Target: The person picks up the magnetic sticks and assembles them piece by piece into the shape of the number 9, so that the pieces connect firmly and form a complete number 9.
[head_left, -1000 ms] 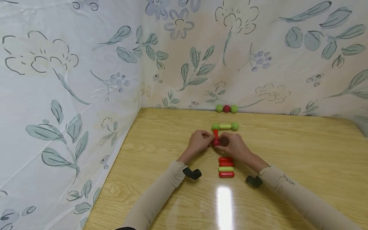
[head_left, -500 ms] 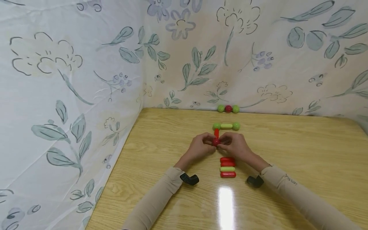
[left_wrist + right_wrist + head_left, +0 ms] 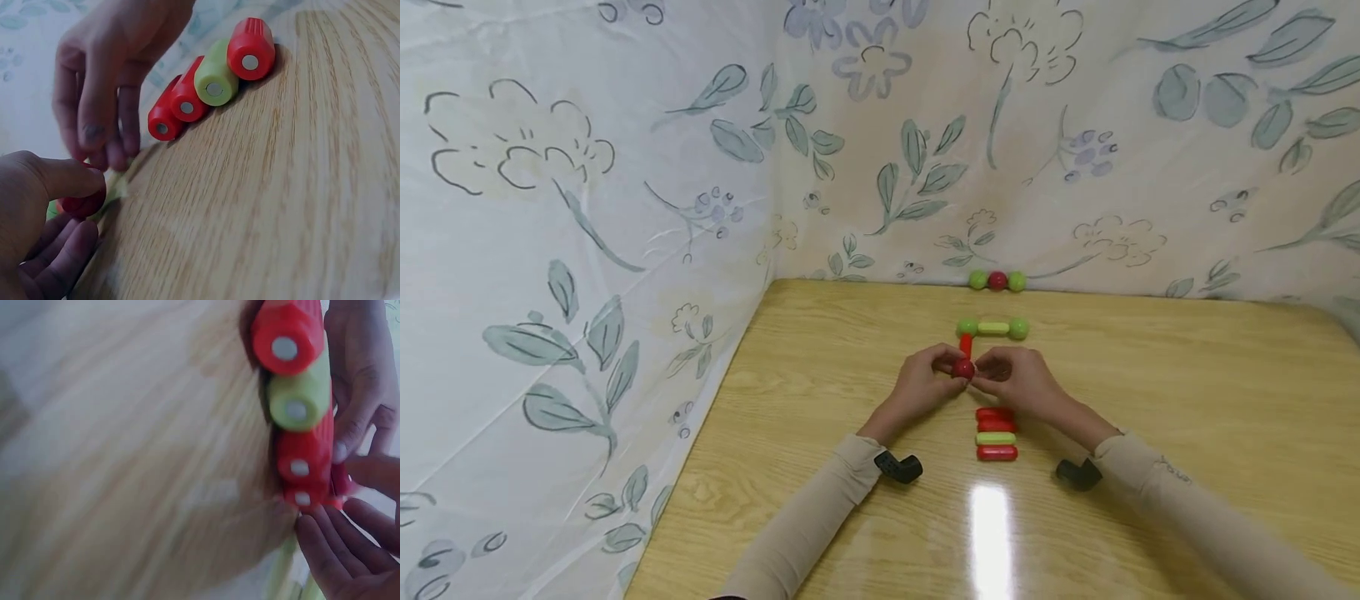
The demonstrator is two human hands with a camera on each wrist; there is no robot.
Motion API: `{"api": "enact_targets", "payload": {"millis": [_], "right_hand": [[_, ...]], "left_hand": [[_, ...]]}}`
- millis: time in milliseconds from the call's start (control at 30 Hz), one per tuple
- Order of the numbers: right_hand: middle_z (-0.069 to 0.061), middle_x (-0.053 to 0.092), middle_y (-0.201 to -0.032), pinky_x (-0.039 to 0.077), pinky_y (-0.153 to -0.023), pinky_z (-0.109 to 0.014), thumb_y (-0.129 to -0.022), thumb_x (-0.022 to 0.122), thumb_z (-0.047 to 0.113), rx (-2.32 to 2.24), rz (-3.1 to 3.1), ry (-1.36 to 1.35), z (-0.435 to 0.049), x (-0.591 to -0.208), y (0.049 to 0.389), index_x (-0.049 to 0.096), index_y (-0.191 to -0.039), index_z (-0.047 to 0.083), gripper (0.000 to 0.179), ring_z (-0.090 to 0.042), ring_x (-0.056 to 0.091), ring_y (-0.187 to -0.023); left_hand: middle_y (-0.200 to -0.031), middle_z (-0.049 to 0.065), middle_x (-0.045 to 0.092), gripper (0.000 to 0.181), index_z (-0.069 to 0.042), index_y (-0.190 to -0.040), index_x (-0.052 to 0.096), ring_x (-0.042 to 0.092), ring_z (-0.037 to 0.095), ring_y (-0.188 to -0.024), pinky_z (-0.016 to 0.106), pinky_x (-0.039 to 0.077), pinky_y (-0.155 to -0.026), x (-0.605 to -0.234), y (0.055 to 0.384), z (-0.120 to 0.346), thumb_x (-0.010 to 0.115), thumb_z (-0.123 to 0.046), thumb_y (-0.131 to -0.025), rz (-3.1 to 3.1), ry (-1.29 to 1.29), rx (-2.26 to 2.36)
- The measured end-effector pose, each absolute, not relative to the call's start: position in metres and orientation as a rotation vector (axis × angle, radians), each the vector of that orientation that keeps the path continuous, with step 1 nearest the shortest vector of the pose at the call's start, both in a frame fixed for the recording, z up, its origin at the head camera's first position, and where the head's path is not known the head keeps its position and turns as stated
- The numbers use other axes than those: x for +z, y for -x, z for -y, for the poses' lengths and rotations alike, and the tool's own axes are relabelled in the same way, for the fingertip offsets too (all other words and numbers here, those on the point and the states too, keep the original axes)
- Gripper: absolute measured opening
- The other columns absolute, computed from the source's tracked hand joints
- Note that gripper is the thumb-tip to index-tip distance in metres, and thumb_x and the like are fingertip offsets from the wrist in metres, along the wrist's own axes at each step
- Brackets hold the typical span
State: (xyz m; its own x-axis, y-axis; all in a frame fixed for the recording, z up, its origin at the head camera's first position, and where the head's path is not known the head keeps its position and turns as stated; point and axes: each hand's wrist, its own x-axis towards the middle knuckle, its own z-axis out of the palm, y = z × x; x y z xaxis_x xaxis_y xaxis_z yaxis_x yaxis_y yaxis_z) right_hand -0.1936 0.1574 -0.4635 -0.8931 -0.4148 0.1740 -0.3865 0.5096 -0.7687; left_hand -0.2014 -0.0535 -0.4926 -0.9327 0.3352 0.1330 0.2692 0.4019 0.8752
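My left hand (image 3: 921, 383) pinches a dark red ball (image 3: 963, 369) between thumb and fingers; the ball shows at the lower left of the left wrist view. Just right of it, my right hand (image 3: 1022, 379) has loosely bent fingers, its thumb tip right beside the ball. A red rod (image 3: 966, 345) runs from the ball up to a green ball (image 3: 967, 327). From there a light green rod (image 3: 993, 328) leads right to another green ball (image 3: 1018, 328). In the right wrist view, the right fingers (image 3: 337, 550) spread below the red ball, which is mostly hidden.
Nearer the person, several red rods (image 3: 997, 453) and one light green rod (image 3: 996, 438) lie side by side, with silvery discs on their ends. A red ball (image 3: 997, 280) between two green balls sits by the patterned cloth (image 3: 880, 167) at the table's (image 3: 1187, 400) back edge.
A second ago both hands were closed in around the red ball. Now the left hand still pinches it, while the right fingers have loosened and eased slightly right.
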Motion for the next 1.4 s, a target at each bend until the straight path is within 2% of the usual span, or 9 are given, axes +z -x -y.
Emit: {"api": "enact_targets", "payload": {"millis": [367, 500, 733, 1400], "right_hand": [[-0.003, 0.074, -0.095, 0.057, -0.077, -0.035, -0.084, 0.082, 0.014, -1.139, -2.657, 0.852, -0.192, -0.456, 0.182, 0.074, -0.104, 0.001, 0.025, -0.017, 0.069, -0.086], [-0.002, 0.074, -0.098, 0.057, -0.079, -0.037, -0.084, 0.082, 0.014, -1.088, -2.639, 0.934, -0.194, -0.457, 0.175, 0.076, -0.103, 0.004, 0.022, -0.018, 0.069, -0.089], [0.005, 0.072, -0.093, 0.056, -0.076, -0.035, -0.083, 0.083, 0.012, -1.015, -2.669, 1.024, -0.193, -0.459, 0.172, 0.078, -0.098, 0.010, 0.015, -0.012, 0.069, -0.085], [0.003, 0.072, -0.091, 0.055, -0.070, -0.030, -0.086, 0.080, 0.009, -0.991, -2.635, 1.040, -0.187, -0.455, 0.173, 0.079, -0.094, 0.009, 0.009, -0.011, 0.066, -0.081]], "left_hand": [[-0.101, -0.010, 0.067, 0.029, -0.020, -0.112, 0.068, 0.064, 0.007, -0.092, 0.026, 0.053, -0.077, -0.487, 0.202, 0.055, 0.080, -0.014, -0.086, -2.568, -0.529, 1.568], [-0.103, -0.009, 0.067, 0.029, -0.020, -0.110, 0.068, 0.065, 0.007, -0.093, 0.026, 0.053, -0.078, -0.489, 0.202, 0.054, 0.081, -0.013, -0.085, -2.561, -0.523, 1.584], [-0.102, -0.008, 0.068, 0.030, -0.020, -0.111, 0.068, 0.065, 0.007, -0.091, 0.026, 0.052, -0.077, -0.490, 0.202, 0.053, 0.081, -0.012, -0.085, -2.569, -0.534, 1.586], [-0.104, -0.008, 0.067, 0.030, -0.020, -0.111, 0.068, 0.064, 0.006, -0.092, 0.025, 0.053, -0.077, -0.492, 0.202, 0.052, 0.080, -0.012, -0.085, -2.597, -0.534, 1.551]]}}
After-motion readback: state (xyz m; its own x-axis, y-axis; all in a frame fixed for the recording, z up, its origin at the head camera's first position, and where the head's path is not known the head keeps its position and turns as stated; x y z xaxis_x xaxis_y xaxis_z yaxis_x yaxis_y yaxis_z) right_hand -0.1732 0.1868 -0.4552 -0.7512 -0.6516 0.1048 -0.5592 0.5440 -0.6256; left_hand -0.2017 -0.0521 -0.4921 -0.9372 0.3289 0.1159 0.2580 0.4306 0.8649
